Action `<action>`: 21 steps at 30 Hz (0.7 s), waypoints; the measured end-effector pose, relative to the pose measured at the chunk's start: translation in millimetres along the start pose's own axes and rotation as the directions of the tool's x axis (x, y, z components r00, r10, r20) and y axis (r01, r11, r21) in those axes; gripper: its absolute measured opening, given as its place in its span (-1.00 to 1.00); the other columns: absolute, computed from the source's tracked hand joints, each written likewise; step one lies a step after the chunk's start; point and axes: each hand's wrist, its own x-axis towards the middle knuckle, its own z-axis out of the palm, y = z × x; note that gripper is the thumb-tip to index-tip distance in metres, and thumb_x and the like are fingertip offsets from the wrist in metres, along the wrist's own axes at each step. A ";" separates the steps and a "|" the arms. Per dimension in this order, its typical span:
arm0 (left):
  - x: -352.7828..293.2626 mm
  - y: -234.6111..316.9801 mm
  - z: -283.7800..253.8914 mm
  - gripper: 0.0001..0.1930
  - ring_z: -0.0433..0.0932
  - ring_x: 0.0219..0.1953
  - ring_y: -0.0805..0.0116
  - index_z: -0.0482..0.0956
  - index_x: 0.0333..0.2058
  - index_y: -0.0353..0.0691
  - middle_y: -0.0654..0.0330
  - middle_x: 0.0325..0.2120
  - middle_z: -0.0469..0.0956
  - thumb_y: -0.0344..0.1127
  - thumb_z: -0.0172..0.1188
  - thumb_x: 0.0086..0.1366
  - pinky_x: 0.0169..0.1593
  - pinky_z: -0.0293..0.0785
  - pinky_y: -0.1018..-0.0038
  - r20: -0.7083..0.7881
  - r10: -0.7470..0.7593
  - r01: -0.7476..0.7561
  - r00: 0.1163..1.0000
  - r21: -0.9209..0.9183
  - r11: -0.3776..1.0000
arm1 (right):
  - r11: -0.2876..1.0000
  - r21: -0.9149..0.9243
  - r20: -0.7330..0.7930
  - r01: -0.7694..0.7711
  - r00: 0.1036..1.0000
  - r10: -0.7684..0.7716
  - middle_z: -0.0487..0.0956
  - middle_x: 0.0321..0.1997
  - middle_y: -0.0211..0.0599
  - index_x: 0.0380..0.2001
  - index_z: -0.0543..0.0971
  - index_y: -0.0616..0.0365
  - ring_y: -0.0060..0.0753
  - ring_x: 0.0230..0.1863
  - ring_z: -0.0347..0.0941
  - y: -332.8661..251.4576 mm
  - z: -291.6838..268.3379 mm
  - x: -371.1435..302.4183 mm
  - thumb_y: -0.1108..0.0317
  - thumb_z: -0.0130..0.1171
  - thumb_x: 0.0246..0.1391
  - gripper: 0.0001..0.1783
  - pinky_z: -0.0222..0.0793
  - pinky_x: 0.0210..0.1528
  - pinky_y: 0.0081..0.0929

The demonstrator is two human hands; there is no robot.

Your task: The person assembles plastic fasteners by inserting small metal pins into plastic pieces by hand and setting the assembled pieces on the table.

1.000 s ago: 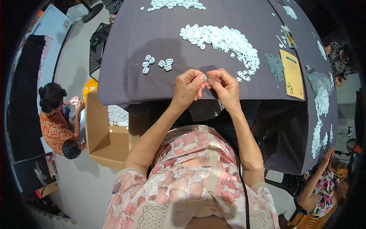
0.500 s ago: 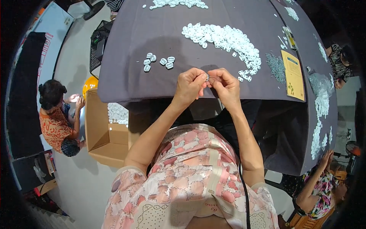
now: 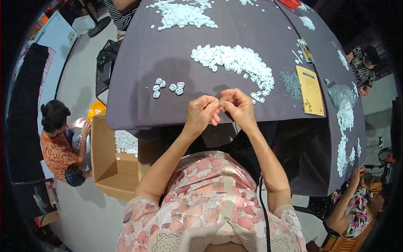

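Observation:
My left hand [image 3: 198,114] and my right hand [image 3: 238,108] meet above the table's near edge, fingertips pinched together. Between the left thumb and finger is a small white plastic piece [image 3: 218,101], mostly hidden. The right thumb and finger press against it; whatever they grip is too small to make out. Beyond the hands curves a heap of small white plastic pieces [image 3: 235,59] with holes. To their left lie several white pieces with dark markings [image 3: 158,87] in two loose groups. On the right is a pile of thin grey pins [image 3: 290,85].
A yellow booklet [image 3: 311,90] lies right of the pins, near a clear plastic bag [image 3: 342,95]. Another white heap [image 3: 184,16] is at the far side. An open cardboard box [image 3: 104,147] stands at left below the grey tablecloth [image 3: 138,111]. Other people sit around.
The view has shifted, so the table and its heaps sit lower and more of the far heap shows. My hands stay together at the small white piece, now more covered by fingers.

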 end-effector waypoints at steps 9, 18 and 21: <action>10.6 2.4 -9.0 -0.87 0.48 -0.68 0.48 0.47 -0.33 -0.38 0.18 -0.58 0.49 -0.40 0.09 0.27 -0.66 0.42 0.61 -0.014 -0.076 0.073 0.997 -0.179 0.981 | 0.775 -0.600 0.057 0.200 0.977 -0.208 0.56 -0.47 -0.09 -0.36 0.56 0.27 -0.23 -0.48 0.51 -16.8 -8.0 72.7 0.40 0.13 -0.04 -0.82 0.40 -0.40 -0.38; 11.8 6.4 -12.8 -0.88 0.47 -0.70 0.47 0.45 -0.35 -0.42 0.16 -0.59 0.48 -0.43 0.08 0.26 -0.68 0.41 0.61 0.011 -0.081 0.081 0.997 -0.260 0.962 | 0.412 -0.899 0.057 0.146 0.974 -0.221 0.54 -0.39 0.02 -0.45 0.49 0.26 0.07 -0.39 0.50 7.7 14.4 112.6 0.33 0.17 -0.07 -0.80 0.40 -0.35 -0.13; 12.0 3.2 -15.1 -0.88 0.47 -0.70 0.47 0.45 -0.35 -0.41 0.16 -0.59 0.48 -0.43 0.09 0.26 -0.68 0.41 0.61 0.019 -0.081 0.083 0.997 -0.297 0.951 | 0.462 -0.842 0.162 0.279 0.947 -0.277 0.53 -0.47 -0.06 -0.44 0.47 0.27 -0.07 -0.43 0.52 4.3 6.0 107.4 0.42 0.17 -0.08 -0.85 0.41 -0.40 -0.23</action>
